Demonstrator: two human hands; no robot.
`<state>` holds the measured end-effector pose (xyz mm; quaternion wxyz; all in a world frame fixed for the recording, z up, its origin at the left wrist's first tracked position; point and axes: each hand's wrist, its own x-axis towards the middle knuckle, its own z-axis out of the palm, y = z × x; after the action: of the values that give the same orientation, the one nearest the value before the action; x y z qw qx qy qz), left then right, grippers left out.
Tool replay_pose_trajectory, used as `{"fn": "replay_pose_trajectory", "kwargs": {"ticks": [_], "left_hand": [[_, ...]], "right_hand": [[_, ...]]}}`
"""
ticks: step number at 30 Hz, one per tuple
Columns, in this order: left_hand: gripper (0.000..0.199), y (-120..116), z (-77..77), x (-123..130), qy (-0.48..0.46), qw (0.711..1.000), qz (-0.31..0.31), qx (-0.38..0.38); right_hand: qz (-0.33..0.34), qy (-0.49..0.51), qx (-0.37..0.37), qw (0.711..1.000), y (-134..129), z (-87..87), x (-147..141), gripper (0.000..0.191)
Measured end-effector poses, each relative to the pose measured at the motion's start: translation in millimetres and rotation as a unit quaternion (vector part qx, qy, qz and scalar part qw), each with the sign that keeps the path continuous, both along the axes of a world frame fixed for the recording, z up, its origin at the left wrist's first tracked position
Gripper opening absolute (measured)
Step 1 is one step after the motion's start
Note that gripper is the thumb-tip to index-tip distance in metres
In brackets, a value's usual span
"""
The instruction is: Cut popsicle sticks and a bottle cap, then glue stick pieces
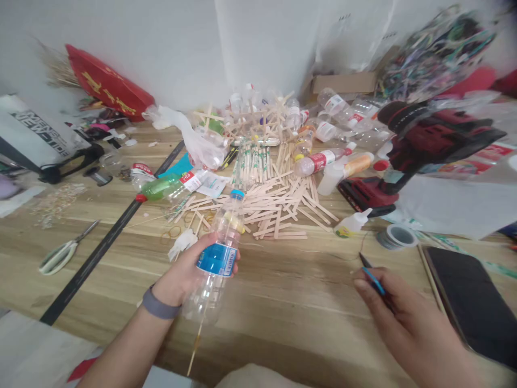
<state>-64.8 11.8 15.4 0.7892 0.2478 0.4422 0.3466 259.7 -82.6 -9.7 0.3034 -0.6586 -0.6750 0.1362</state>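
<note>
My left hand (pixel 189 269) is wrapped round a clear plastic bottle (pixel 216 261) with a blue label and a blue cap, tilted with its cap pointing away from me. A thin wooden stick (pixel 195 350) sticks out below the bottle's base. At the right, my right hand (pixel 388 302) grips a dark pointed tool (pixel 375 283) with a blue part; its tip points away, and its exact kind is hard to make out. Near that tip lie a thin wire and a roll of grey tape (pixel 397 237).
Wooden craft sticks (pixel 278 207) are heaped beyond the bottle, with several plastic bottles behind. Scissors (pixel 67 250) and a black strip (pixel 100 248) lie left. A glue bottle (pixel 352 223), a red drill (pixel 428 145) and a phone (pixel 472 302) are at the right.
</note>
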Motion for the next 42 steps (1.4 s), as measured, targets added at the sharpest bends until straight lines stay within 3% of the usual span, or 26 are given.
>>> {"fn": "replay_pose_trajectory", "kwargs": {"ticks": [5, 9, 15, 26, 42], "left_hand": [[0.034, -2, 0.3, 8, -0.017, 0.999, -0.037, -0.019], [0.039, -6, -3.9, 9, -0.026, 0.999, -0.043, -0.021], [0.05, -6, -11.4, 12, -0.039, 0.997, -0.058, -0.028], [0.044, -6, -14.2, 15, -0.05, 0.995, -0.074, -0.038], [0.048, -9, -21.6, 18, -0.08, 0.992, -0.097, -0.022]], "right_hand": [[0.092, 0.023, 0.056, 0.994, 17, 18.2, -50, 0.018], [0.128, 0.05, 0.092, 0.986, 27, 26.4, -67, 0.02], [0.16, 0.059, 0.095, 0.981, 28, 32.0, -78, 0.02], [0.158, 0.057, 0.098, 0.981, 22, 36.0, -81, 0.021], [0.166, 0.077, 0.051, 0.982, 34, 26.8, -99, 0.023]]}}
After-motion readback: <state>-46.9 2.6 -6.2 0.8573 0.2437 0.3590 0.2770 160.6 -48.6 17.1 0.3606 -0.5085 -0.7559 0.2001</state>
